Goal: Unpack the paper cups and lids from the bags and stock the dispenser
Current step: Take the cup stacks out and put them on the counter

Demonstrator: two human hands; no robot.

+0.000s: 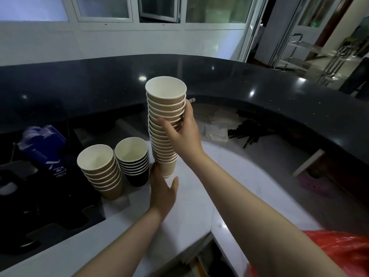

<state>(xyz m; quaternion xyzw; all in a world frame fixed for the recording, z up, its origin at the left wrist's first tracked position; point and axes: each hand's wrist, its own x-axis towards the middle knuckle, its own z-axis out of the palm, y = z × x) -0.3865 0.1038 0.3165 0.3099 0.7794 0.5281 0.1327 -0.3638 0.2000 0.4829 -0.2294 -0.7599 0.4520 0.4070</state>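
I hold a tall upright stack of kraft paper cups (162, 124); two shorter stacks, one kraft (100, 170), one black (134, 162), stand beside it.

White marks on the blue package (43, 145) are too blurred to read.
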